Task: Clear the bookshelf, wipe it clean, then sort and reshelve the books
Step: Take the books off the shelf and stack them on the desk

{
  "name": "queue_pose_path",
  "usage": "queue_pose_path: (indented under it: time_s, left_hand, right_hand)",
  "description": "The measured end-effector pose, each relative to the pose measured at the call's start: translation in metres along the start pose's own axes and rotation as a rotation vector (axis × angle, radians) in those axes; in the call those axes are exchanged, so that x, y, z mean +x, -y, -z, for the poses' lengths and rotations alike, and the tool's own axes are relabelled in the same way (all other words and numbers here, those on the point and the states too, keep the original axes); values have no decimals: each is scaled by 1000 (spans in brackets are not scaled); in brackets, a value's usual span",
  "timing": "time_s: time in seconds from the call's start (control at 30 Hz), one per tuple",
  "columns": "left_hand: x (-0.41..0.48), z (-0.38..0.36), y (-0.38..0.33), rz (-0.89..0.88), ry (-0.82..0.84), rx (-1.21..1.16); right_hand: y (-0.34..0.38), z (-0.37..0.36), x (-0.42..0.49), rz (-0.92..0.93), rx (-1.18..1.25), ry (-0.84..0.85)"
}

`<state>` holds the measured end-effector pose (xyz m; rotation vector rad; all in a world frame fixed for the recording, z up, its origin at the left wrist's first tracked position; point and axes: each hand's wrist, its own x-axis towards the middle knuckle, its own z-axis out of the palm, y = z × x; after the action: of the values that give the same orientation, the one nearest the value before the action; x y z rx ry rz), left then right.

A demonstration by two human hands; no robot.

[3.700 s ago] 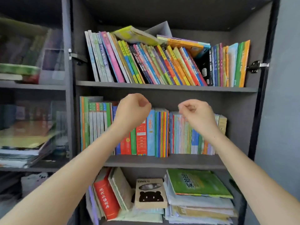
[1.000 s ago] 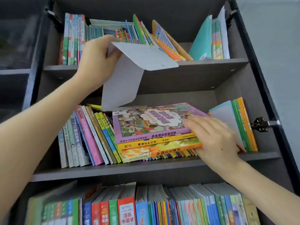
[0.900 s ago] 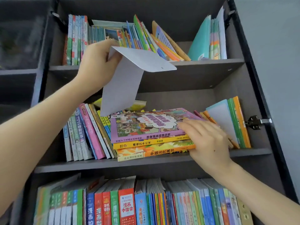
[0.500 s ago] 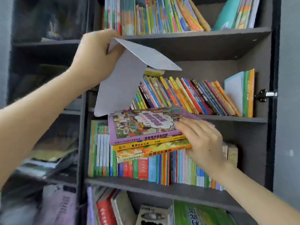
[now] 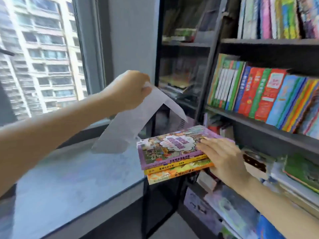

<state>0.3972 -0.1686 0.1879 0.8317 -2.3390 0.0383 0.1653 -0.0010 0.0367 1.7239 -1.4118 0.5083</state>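
I judge clearing barely begun, the bookshelf (image 5: 259, 128) packed: my right hand (image 5: 222, 159) clamps the right end of a flat stack of three books (image 5: 172, 152) held in the air beside the window ledge (image 5: 69, 178), spines toward me, long axis left-to-right, while my left hand (image 5: 127, 88) pinches a folded grey sheet (image 5: 127, 125).

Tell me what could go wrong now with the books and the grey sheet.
The right hand holds the stack of three books at one end only, so the top book might slide off. The left hand grips the bent grey sheet, whose lower flap hangs close to the stack and could knock it.
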Motion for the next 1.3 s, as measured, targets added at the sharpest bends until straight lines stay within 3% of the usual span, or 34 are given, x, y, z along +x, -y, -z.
queue_pose_path:
  time_s: [0.3,0.57,0.93,1.2,1.3]
  left_hand:
    - [-96,9,154,411,59,194]
    - [-82,-50,292,499,57,201]
    - [-15,-135,444,626,121,14]
    - [35,-197,476,613,143,-105]
    - [63,-222,483,620,145,-127]
  right_hand:
    - [158,-106,40,7,391,36]
    - [241,-250,91,-163,371,326]
    - [209,-421,174,-512,122,538]
    - [130,-511,216,-706,-191,791]
    - [93,-546,235,-763,-258,773]
